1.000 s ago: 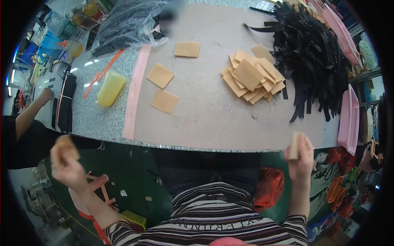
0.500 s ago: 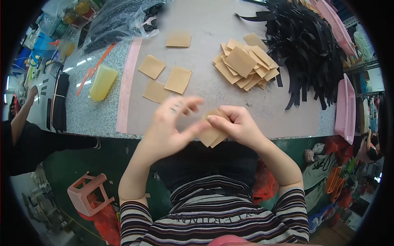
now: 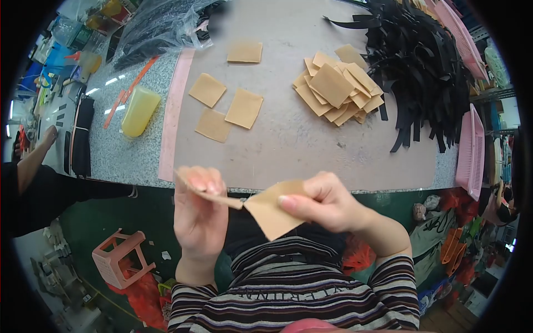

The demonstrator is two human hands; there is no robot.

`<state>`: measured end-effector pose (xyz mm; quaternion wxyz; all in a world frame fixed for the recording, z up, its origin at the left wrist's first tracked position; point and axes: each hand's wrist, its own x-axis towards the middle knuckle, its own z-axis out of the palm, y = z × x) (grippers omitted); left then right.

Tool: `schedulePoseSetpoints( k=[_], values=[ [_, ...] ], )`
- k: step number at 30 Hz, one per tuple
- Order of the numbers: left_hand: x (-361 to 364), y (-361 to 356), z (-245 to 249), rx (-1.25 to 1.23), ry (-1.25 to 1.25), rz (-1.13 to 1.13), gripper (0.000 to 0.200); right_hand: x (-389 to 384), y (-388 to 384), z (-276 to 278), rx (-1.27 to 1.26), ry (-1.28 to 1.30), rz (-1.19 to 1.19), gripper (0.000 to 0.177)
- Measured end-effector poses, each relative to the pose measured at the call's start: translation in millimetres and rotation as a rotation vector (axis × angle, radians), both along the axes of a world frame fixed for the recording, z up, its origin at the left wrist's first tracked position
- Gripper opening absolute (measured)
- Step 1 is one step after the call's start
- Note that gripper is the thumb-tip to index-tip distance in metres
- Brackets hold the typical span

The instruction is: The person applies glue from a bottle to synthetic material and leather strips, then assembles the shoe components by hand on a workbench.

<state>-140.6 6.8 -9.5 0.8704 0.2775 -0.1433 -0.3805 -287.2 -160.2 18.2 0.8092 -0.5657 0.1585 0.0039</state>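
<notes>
Low at the table's front edge, my left hand (image 3: 201, 213) grips a thin tan square (image 3: 226, 200), seen nearly edge-on and tilted. My right hand (image 3: 336, 202) pinches a second tan square (image 3: 272, 210) under its thumb, turned with a flat face toward me. The near corners of the two squares almost meet between my hands. Several flat tan squares (image 3: 244, 108) lie loose on the table mat beyond my left hand. A heaped pile of tan squares (image 3: 333, 86) sits farther off to the right.
Black strips (image 3: 416, 66) form a big heap at the right, beside a pink basket (image 3: 471, 150). On the left lie a yellow translucent block (image 3: 140, 112), orange strips (image 3: 133, 80) and clear plastic wrap (image 3: 155, 33). A pink stool (image 3: 123, 258) stands on the floor. Another person's arm (image 3: 36, 155) shows far left.
My hands have moved apart and nearer my body. The tan squares, held together in my right hand before, are now separated, one in each hand.
</notes>
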Motion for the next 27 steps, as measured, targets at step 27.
schedulePoseSetpoints(
  k=[27],
  values=[
    [55.3, -7.2, -38.3, 0.772, -1.733, 0.364, 0.025, 44.5, -38.3, -55.2, -1.303, -0.178, -0.190, 0.030]
  ],
)
